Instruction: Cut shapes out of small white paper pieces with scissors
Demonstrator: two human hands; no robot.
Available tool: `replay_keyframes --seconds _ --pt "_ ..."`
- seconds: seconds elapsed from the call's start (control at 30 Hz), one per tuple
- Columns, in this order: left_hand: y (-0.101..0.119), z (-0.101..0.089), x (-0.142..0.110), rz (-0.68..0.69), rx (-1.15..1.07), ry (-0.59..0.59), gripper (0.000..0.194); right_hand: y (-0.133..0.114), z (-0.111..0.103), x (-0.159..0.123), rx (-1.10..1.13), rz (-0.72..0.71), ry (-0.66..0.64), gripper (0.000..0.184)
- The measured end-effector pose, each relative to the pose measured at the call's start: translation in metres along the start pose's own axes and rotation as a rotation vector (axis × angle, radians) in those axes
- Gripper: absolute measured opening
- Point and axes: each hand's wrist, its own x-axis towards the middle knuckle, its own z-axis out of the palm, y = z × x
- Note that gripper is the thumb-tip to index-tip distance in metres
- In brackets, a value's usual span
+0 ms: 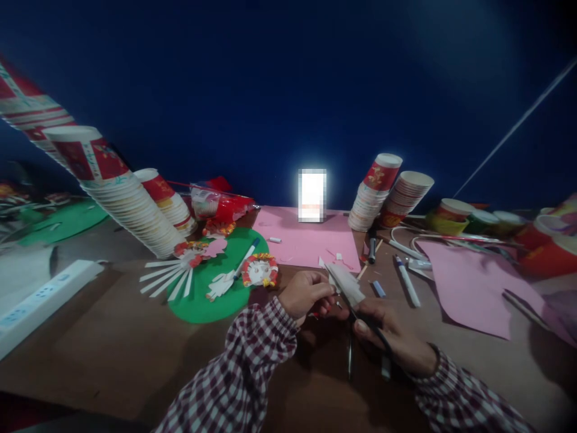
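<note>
My left hand (309, 293) is closed, thumb and fingers pinching the edge of a white paper piece (347, 284). In my right hand (390, 334) are scissors (376, 332) with dark handles, their blades reaching up and left against the paper. How far apart the blades stand is hard to make out. Both hands are close together over the brown table (311, 385). Left of them, a green paper shape (202, 310) carries a white paper hand cutout (220, 284), a marker (247, 255) and a round red-and-yellow trimmed ornament (259, 270).
Tall stacks of paper cups (126, 201) lean at the left, with more cup stacks (372, 195) behind on the right. Pink sheets (302, 237) lie at the back and right. A white power strip (45, 307) is at far left; a white marker (407, 282) lies right.
</note>
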Motion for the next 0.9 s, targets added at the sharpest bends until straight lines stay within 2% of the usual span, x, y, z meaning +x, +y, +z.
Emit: replay_keyframes --seconds 0.37,0.57,0.73,0.9 --pt "0.0000 -0.0008 0.0001 0.007 -0.004 -0.007 0.013 -0.0074 0.0049 0.0015 -0.045 -0.039 0.064 0.033" --pt "0.0001 0.0002 -0.0001 0.007 0.012 0.005 0.014 -0.0046 0.0063 0.0023 0.024 0.008 0.029 0.031" --pt "-0.0021 0.0008 0.0011 0.000 0.031 0.008 0.015 -0.0072 0.0078 0.0023 -0.010 -0.005 0.067 0.037" --pt "-0.0055 -0.0007 0.0034 0.006 0.026 -0.001 0.015 -0.0056 0.0056 0.0029 -0.011 -0.020 0.035 0.034"
